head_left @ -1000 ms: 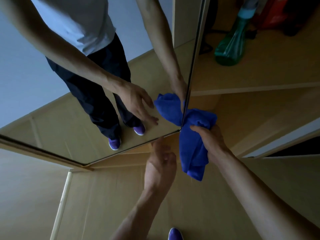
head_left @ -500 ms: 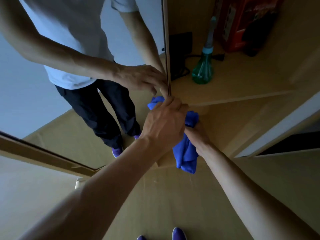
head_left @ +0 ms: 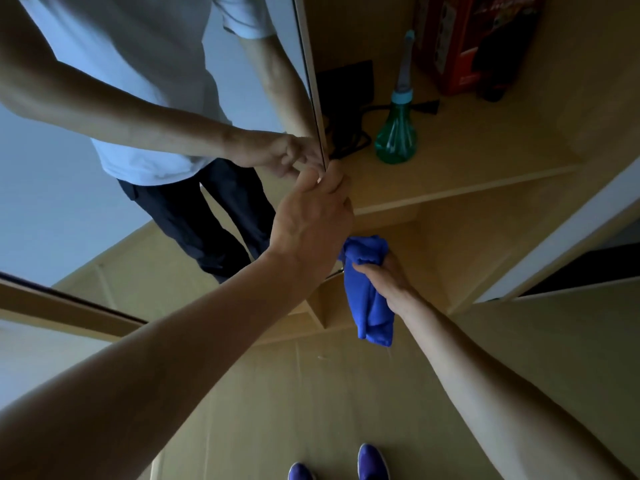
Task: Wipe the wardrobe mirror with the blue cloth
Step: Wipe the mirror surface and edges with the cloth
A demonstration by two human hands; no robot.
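Note:
The wardrobe mirror (head_left: pixel 104 209) fills the left half of the head view and reflects a person's arms, light shirt and dark trousers. My left hand (head_left: pixel 311 216) grips the mirror door's right edge (head_left: pixel 313 98), fingers curled round it. Lower right of it, my right hand (head_left: pixel 388 275) holds the bunched blue cloth (head_left: pixel 369 299), which hangs down below my fist near the door's bottom corner, beside the mirror's edge.
Behind the door an open wooden shelf (head_left: pixel 450 181) carries a green spray bottle (head_left: pixel 396 133), a black adapter with cable (head_left: pixel 346 84) and a red box (head_left: pixel 464 43). Wooden floor lies below, with my purple shoes (head_left: pixel 372 462) at the bottom edge.
My left hand rose from near the floor-level corner and took hold of the door's edge. The right hand with the cloth dropped lower, off the mirror edge. The view tilted upward.

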